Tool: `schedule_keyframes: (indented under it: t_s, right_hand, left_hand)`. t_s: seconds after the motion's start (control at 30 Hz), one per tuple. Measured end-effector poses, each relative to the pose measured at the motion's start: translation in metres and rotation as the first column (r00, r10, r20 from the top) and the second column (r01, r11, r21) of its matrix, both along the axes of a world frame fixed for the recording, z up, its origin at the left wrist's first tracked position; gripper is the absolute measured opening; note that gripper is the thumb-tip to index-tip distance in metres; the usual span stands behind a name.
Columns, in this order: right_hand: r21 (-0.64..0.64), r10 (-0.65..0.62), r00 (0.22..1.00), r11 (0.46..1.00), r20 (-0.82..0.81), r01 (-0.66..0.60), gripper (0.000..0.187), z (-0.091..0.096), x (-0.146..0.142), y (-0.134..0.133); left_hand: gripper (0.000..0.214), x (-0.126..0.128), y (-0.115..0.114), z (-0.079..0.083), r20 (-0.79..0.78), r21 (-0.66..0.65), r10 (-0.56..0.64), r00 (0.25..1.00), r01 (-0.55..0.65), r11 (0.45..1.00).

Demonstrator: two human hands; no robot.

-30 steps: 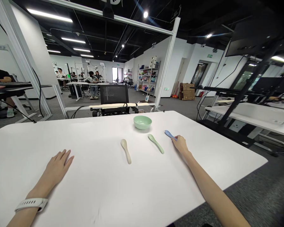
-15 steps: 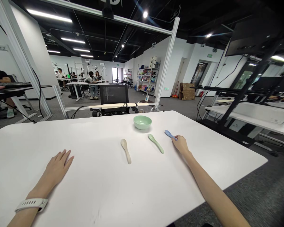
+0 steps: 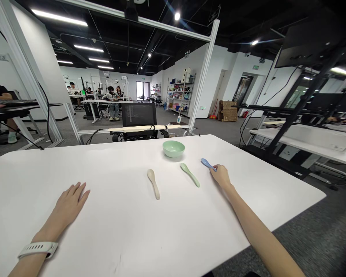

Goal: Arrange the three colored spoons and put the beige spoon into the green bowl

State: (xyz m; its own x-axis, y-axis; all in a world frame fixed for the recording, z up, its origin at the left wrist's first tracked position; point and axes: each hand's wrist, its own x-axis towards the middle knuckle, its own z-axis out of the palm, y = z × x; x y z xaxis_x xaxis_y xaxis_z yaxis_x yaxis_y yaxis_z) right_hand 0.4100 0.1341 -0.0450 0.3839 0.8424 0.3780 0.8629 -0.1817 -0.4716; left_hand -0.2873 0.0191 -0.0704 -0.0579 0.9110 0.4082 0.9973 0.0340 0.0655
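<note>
Right hand: The right hand [image 3: 221, 177] lies right of centre on the table [image 3: 256, 196], with the fingers gathered and pointing up and left. Its fingertips [image 3: 214, 169] meet the handle end of the blue spoon [image 3: 207, 164]. Contact is visible, but the firmness of any grip cannot be determined from this view.

Blue spoon: Located at the far right of the row of spoons, flat on the table. The long axis runs from the scoop at upper left down to the handle at lower right, so the handle points into the right hand.

Left hand: The left hand [image 3: 70, 202] rests palm down at lower left, open with the fingers slightly spread, holding nothing. It is well apart from the blue spoon, so the right hand is the nearer one. A white wristband [image 3: 38, 249] encircles the left wrist.

Other table items: A green spoon [image 3: 190, 175] lies just left of the right hand, and a beige spoon [image 3: 153, 184] lies further left. Both stand apart from each other, below a green bowl [image 3: 173, 149] near the far edge.

Background: Seated people [image 3: 113, 103] work at upper left of centre, behind an office chair [image 3: 138, 115]. A shelf [image 3: 180, 94] and a cardboard box [image 3: 227, 114] stand further back on the right.
</note>
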Motion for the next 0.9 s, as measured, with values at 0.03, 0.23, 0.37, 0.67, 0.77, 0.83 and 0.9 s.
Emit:
schedule_keyframes:
  t_s: [0.03, 0.23, 0.37, 0.67, 0.77, 0.83, 0.9]
  right_hand:
    - [-0.002, -0.002, 1.000, 1.000, 0.004, 0.002, 0.029, 0.000, 0.000, 0.000]
    - [-0.002, -0.010, 1.000, 1.000, 0.029, 0.010, 0.029, -0.002, 0.001, 0.000]
    - [-0.015, -0.012, 0.999, 1.000, 0.048, 0.013, 0.028, -0.003, 0.001, 0.000]
    - [0.125, 0.196, 0.969, 0.968, 0.152, -0.216, 0.036, 0.019, -0.022, -0.003]
    - [0.087, 0.444, 0.885, 0.885, 0.137, -0.457, 0.038, 0.026, -0.042, -0.001]
    - [0.037, 0.518, 0.848, 0.851, 0.112, -0.524, 0.039, 0.026, -0.055, 0.001]
    - [0.005, 0.549, 0.832, 0.834, 0.078, -0.551, 0.039, 0.023, -0.063, 0.001]
  left_hand:
    - [0.073, 0.001, -0.001, 0.001, 0.004, 0.006, -0.001, 1.000, 0.001, 1.000]
    - [0.077, 0.005, -0.003, 0.004, 0.047, -0.043, 0.051, 0.998, -0.049, 0.998]
    - [0.075, 0.001, -0.001, 0.000, 0.038, -0.033, 0.022, 0.999, -0.021, 0.999]
    - [0.080, 0.002, -0.001, -0.001, 0.028, -0.091, 0.068, 0.997, -0.065, 0.994]
    - [0.076, 0.004, -0.002, 0.003, 0.022, -0.078, 0.058, 0.998, -0.056, 0.995]
    - [0.070, 0.005, -0.003, 0.007, 0.015, -0.046, 0.031, 0.999, -0.030, 0.998]
    - [0.067, 0.006, -0.005, 0.010, 0.007, -0.013, 0.000, 1.000, 0.000, 1.000]
